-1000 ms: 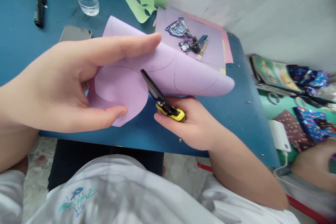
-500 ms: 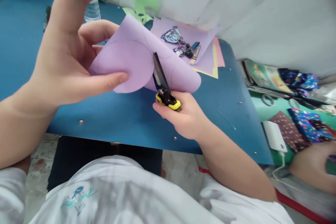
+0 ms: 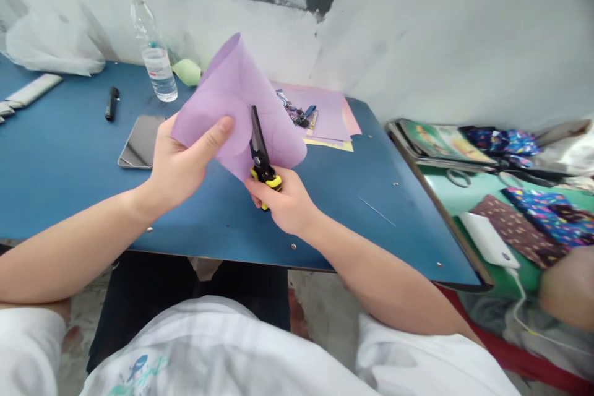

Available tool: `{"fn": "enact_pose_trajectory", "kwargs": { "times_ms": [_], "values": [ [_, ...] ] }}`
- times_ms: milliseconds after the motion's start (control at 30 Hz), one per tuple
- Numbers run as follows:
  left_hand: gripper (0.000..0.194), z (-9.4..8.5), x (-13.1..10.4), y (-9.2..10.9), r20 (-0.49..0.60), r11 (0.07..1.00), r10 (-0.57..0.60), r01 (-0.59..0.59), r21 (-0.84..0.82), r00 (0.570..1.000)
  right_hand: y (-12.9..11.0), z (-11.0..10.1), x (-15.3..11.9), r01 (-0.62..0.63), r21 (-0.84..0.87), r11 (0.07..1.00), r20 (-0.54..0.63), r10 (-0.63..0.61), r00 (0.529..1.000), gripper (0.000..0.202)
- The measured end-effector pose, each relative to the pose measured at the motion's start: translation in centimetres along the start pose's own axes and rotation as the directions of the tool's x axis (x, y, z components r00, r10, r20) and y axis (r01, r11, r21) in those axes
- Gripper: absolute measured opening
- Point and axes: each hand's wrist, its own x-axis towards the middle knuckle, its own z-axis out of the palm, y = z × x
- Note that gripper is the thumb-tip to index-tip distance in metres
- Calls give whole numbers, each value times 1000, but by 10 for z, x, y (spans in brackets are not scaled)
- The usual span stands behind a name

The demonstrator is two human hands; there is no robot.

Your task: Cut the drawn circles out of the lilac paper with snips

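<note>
1. A curled sheet of lilac paper (image 3: 232,105) is held up above the blue table (image 3: 69,161), pinched between the thumb and fingers of the left hand (image 3: 180,161).
2. Yellow-handled scissors (image 3: 260,151) are gripped in the right hand (image 3: 283,201); the fingers are closed around the handles.
3. The blades are seen entered into the lower edge of the sheet, nearly closed, beside a faint drawn curve.
4. The step in hand is judged to be cutting along the pencilled outline, with the cut part-way through.
5. For the next move, the blades would need to be reopened and the sheet turned by the left hand so the line is fed into the cut.
6. A phone (image 3: 142,141), a black marker (image 3: 111,103) and a water bottle (image 3: 155,55) are noted on the table, well apart from the work.
7. More coloured sheets (image 3: 331,124) are lying behind the paper.
</note>
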Motion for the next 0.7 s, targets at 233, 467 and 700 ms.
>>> {"fn": "enact_pose_trajectory", "kwargs": {
  "times_ms": [233, 467, 700],
  "values": [
    [53, -10, 16, 0, 34, 992, 39, -43, 116, 999, 0, 0, 0, -36, -3, 999, 28, 37, 999, 41],
    [53, -12, 9, 16, 68, 951, 137, -151, 269, 988, -3, -3, -4, -52, -73, 996, 45, 56, 997, 36],
    [61, -7, 10, 17, 123, 807, 487, -499, 316, 865, -11, -4, -7, -71, -47, 996, 39, 73, 997, 22]
  ]
}}
